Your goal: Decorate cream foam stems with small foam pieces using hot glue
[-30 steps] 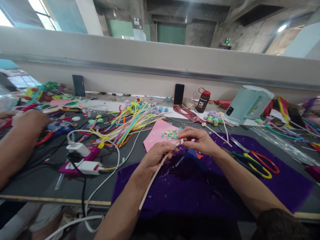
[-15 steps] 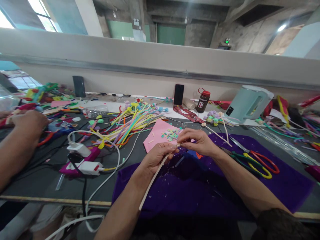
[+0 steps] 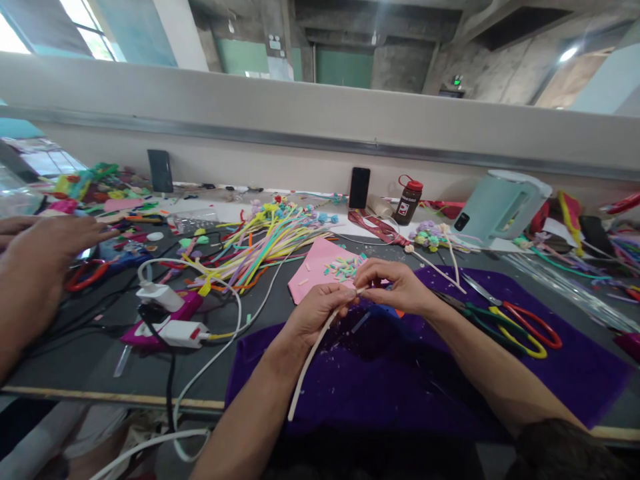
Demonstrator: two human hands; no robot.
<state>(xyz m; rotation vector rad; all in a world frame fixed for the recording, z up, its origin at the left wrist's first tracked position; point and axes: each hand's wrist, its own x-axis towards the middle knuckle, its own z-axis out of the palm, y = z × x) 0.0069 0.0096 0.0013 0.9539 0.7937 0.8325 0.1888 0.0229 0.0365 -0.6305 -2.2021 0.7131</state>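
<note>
A long cream pipe cleaner (image 3: 306,373) runs down from my fingers, its loose end hanging over the purple cloth (image 3: 395,380). My left hand (image 3: 320,308) is closed around it near its upper end. At the tip, my right hand (image 3: 393,283) pinches the same stem, thumb and fingers almost touching the left ones. The exact grip point is partly hidden by the fingers. Just beyond both hands, a pink sheet (image 3: 310,263) bears several small cut pieces (image 3: 343,269) in pastel colours.
Scissors (image 3: 530,320) and green-handled pliers (image 3: 493,327) lie at right. A magenta power strip (image 3: 145,337) with cables is at left, near a co-worker's hand (image 3: 47,247). Behind are bundled pipe cleaners (image 3: 270,243), a phone (image 3: 359,188), a bottle (image 3: 408,201) and a kettle (image 3: 500,208).
The pipe cleaner's hanging end has shifted slightly right and bends more. My hands keep nearly the same place. The co-worker's hand at left has moved right and its fingers now extend.
</note>
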